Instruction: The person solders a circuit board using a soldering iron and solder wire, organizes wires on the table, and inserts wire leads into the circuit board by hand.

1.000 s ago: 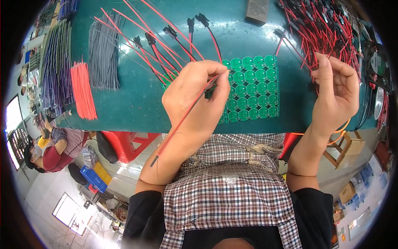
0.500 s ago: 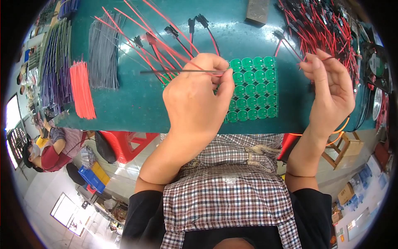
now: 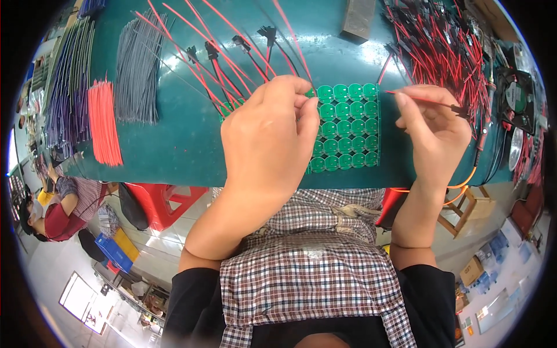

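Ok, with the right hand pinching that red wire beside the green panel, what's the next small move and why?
Probably bring the red wire leftward onto the green circuit board panel. The right hand pinches it with its tip just off the panel's right edge, while the left hand rests on the panel's left side.

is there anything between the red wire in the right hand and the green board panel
Nothing visible. The right hand pinches the red wire just right of the green board panel, with only bare teal table between them. The left hand covers the panel's left part, not the right edge.
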The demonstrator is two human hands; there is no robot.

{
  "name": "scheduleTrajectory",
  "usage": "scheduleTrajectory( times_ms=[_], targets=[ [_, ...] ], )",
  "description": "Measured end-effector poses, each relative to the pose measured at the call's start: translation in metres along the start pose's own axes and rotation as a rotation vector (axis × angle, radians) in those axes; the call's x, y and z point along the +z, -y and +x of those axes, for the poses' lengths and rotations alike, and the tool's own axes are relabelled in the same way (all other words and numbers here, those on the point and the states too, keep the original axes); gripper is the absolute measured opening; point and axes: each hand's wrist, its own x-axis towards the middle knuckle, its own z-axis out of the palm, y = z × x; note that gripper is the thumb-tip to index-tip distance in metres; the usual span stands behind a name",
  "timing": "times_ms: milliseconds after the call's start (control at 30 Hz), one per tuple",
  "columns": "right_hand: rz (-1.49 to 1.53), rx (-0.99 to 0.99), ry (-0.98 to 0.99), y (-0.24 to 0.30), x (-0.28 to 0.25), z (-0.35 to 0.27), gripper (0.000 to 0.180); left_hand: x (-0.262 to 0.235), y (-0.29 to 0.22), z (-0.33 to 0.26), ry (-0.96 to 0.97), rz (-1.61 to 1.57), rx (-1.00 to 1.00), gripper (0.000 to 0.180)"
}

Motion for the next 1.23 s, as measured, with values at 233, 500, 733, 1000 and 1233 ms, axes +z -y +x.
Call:
scheduleTrajectory(
  times_ms=[233,500,733,1000,1233],
  targets=[
    [0.045,-0.006,0.280,0.000,0.033,0.005,0.007,-0.013,-0.003,-0.005,-0.070,-0.044,0.042,0.013],
    [-0.045,-0.050,0.247,-0.009,0.042,0.000,0.011,-0.104,0.052,0.005,-0.413,-0.012,-0.159,0.015],
    [-0.085,-0.102,0.277,-0.013,0.040,0.002,0.012,-0.197,0.193,0.008,-0.390,0.803,-0.381,0.027],
    [-0.039,-0.126,0.184,-0.018,0.043,0.000,0.011,-0.237,0.281,-0.005,-0.172,0.532,-0.454,0.027],
    [-0.120,-0.217,0.234,-0.017,0.039,0.002,0.012,-0.235,0.285,-0.006,-0.221,0.536,-0.356,0.030]
  ],
)
